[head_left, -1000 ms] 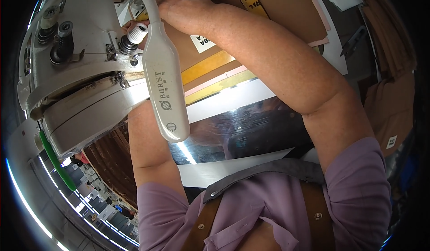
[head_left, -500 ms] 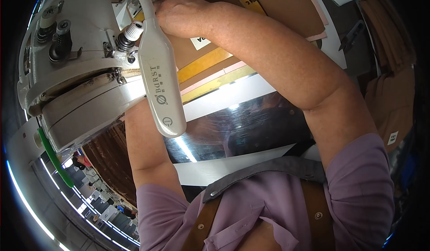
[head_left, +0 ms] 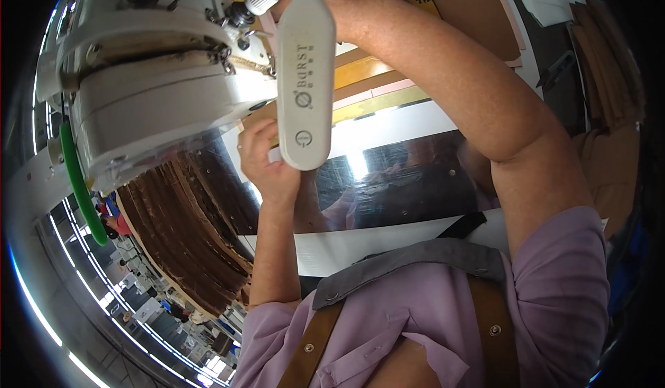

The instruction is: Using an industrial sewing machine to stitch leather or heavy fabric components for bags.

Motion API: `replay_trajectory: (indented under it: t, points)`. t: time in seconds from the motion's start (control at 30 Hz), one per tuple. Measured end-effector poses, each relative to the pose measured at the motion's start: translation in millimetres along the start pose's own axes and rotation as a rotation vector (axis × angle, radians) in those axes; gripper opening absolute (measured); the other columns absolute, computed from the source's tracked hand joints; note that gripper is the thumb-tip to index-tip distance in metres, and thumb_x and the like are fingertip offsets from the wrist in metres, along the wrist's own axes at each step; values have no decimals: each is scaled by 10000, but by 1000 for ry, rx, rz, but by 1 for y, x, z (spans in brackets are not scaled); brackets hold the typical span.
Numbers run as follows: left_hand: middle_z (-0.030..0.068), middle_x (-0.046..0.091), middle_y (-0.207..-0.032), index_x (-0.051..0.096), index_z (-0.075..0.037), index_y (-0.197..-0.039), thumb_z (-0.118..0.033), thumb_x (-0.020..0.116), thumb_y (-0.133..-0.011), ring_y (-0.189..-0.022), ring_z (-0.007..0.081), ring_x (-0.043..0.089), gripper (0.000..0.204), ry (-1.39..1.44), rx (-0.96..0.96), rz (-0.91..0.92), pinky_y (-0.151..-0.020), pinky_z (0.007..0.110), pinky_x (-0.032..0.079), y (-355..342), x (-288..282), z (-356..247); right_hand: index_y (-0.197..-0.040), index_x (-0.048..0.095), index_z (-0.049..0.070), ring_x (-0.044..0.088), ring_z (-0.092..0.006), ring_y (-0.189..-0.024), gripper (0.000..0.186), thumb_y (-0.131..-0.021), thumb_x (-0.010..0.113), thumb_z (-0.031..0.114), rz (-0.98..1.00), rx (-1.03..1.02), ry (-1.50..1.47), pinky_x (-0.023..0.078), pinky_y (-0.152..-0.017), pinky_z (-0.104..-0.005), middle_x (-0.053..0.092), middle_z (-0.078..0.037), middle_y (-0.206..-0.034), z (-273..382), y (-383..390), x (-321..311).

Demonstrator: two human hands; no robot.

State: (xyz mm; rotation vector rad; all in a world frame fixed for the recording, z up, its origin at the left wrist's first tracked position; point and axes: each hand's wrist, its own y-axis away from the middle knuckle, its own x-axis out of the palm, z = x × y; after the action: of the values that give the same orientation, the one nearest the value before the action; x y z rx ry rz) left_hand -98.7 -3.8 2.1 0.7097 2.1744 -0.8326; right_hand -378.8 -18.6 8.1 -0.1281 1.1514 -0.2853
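A white sewing machine [head_left: 152,97] fills the upper left, with a white lamp [head_left: 305,76] in front of it. Beside the lamp's lower end is my left hand [head_left: 267,163], its fingers curled close to the near edge of a brown panel [head_left: 478,38]. What lies under those fingers is hidden. My right hand [head_left: 339,3] reaches in over the panel at the top, its fingers mostly covered by the lamp and the machine. Yellow strips run across the panel, one yellow strip [head_left: 364,73] lying just nearer than my right wrist.
A shiny metal plate [head_left: 402,187] lies before my body. Stacked dark brown pieces [head_left: 180,228] stand at left, more brown pieces [head_left: 599,62] at far right. Near those are a craft knife [head_left: 556,69] and white sheets [head_left: 544,3]. A green bar [head_left: 80,187] hangs by the machine.
My left hand has come into sight from behind the machine and lamp, nearer to me. The view has shifted, so machine and lamp sit higher and farther right. My right hand stays over the panel.
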Motion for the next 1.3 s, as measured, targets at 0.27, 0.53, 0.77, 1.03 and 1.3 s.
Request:
replay_trajectory:
  t: [0.27,0.53,0.77,1.03,1.3]
  points:
    - [173,665,-1232,693,-39,-1233,-388,769,-888,-1174,385,592,497,-251,271,85,-1021,515,425,-21,34,-48,-1153,714,88,689,-319,-1059,314,-951,610,306,-196,-237,25,545,-917,-418,712,-170,-1159,-19,19,6]
    - [198,549,-1376,621,-19,-1322,-539,657,-928,-1290,365,503,653,-256,209,103,-1062,525,362,-12,45,-40,-1213,696,92,647,-311,-1139,351,-963,597,317,-104,-286,165,506,-985,-419,670,-152,-1248,-12,28,14]
    - [187,546,-1396,619,-24,-1330,-558,647,-920,-1296,335,507,674,-353,220,49,-1068,507,359,-7,42,-44,-1267,680,94,611,-303,-1209,386,-974,586,327,-53,-229,301,471,-1044,-420,634,-136,-1326,-21,30,21]
    - [174,548,-1386,605,-28,-1346,-643,644,-880,-1208,324,531,772,-382,185,100,-955,467,404,-8,46,-59,-1328,662,97,569,-295,-1289,428,-986,573,338,-26,-157,421,431,-1111,-420,592,-117,-1415,-22,25,27]
    - [164,537,-1383,577,-7,-1365,-663,642,-872,-1123,303,544,824,-339,193,170,-904,443,438,-9,46,-62,-1389,644,101,527,-286,-1369,471,-998,561,349,-16,-58,554,392,-1178,-421,550,-99,-1504,-17,27,35]
